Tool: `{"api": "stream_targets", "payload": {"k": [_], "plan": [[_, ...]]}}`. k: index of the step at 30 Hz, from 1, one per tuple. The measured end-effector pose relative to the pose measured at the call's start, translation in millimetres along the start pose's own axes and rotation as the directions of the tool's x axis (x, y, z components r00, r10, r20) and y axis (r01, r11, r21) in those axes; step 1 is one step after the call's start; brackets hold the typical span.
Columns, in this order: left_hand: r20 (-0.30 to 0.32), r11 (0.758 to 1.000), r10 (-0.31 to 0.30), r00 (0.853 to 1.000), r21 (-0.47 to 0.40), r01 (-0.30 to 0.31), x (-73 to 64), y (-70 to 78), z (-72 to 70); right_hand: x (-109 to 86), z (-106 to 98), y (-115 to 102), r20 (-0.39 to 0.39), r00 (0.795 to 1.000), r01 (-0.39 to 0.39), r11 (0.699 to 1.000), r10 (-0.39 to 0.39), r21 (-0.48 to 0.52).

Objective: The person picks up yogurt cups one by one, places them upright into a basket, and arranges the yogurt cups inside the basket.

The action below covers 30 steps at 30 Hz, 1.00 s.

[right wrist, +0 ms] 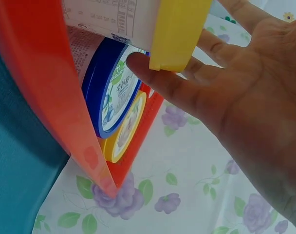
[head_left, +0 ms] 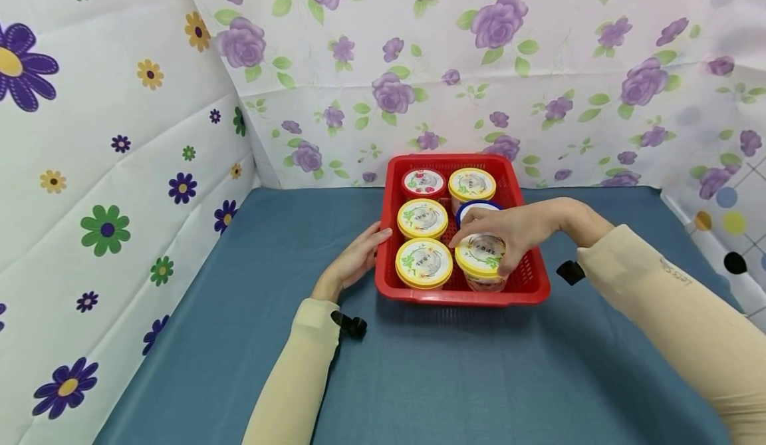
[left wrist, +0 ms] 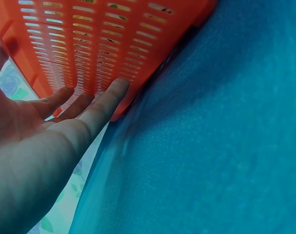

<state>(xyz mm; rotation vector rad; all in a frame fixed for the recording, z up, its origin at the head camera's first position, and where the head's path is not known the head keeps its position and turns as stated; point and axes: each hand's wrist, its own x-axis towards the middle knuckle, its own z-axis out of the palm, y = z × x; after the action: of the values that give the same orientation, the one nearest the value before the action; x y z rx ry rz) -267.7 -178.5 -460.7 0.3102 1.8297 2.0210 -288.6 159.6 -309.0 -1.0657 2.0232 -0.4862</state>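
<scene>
My right hand point(head_left: 526, 225) grips the lid of a yellow-lidded tub point(head_left: 483, 259) at the front right of a red plastic basket point(head_left: 461, 298). In the right wrist view this yellow lid point(right wrist: 179, 34) stands higher than the blue-rimmed lid point(right wrist: 121, 90) behind it. The blue-rimmed tub point(head_left: 475, 207) is partly hidden by my right hand in the head view. My left hand point(head_left: 354, 259) rests on the basket's left side, its thumb at the rim. In the left wrist view, straight fingers point(left wrist: 106, 100) touch the slotted wall point(left wrist: 101, 44).
Two yellow-lidded tubs point(head_left: 423, 263) and a red-lidded tub point(head_left: 423, 183) form the basket's left row. Another yellow-lidded tub point(head_left: 473, 183) stands at the back right. The basket sits on a blue cloth point(head_left: 431, 378), near a flowered back sheet point(head_left: 359, 132).
</scene>
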Motion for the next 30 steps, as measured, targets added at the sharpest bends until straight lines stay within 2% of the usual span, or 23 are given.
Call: {"api": "stream_targets", "payload": {"k": [13,18,21,30], "plan": [[0.002,1.000,0.004,1.000,0.001,-0.004,-0.2,0.1,0.4,3.0,10,-4,-0.022,1.000,-0.018,0.991,0.015,-0.133],[0.002,1.000,0.000,1.000,-0.002,0.000,-0.7,0.1,0.3,5.0,11,-7,-0.012,0.998,-0.060,0.984,0.059,-0.169],[0.001,1.000,0.000,1.000,-0.004,0.000,-0.7,0.2,0.5,6.7,13,-11,-0.018,0.995,-0.096,0.977,0.094,-0.188],[0.006,1.000,0.009,1.000,-0.001,-0.009,0.0,0.7,-0.1,11.3,25,-21,-0.058,0.992,-0.120,0.945,0.107,-0.304]]}}
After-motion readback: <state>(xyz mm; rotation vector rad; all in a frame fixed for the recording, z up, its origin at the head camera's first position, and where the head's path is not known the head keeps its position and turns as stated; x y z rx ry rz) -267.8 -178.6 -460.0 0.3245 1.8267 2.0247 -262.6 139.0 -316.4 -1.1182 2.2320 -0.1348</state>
